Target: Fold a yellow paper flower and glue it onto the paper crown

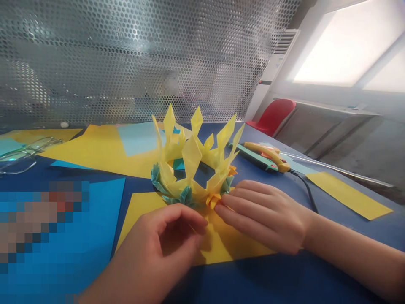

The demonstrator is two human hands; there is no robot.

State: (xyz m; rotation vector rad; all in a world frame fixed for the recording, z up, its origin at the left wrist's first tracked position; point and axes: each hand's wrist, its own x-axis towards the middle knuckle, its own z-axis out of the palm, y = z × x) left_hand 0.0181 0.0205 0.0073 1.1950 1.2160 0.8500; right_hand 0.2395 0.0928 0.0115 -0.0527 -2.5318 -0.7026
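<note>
A yellow paper crown (191, 158) with tall pointed spikes stands upright in front of me. Teal paper flowers (186, 195) and an orange paper flower (213, 200) sit around its lower band. My right hand (262, 211) has its fingers stretched out, and its fingertips touch the orange flower at the front. Its thumb is hidden. Just before the crown, my left hand (167, 245) curves with a small gap between thumb and forefinger, and nothing shows between them. Under both lies a yellow paper sheet (139, 215).
A yellow and green tool with a black cord (267, 156), likely a glue gun, lies right of the crown. Beyond it are a thin rod (341, 162) and a yellow strip (349, 196). Glasses (28, 154) and blue paper (104, 211) lie left. A perforated metal panel (136, 63) stands behind.
</note>
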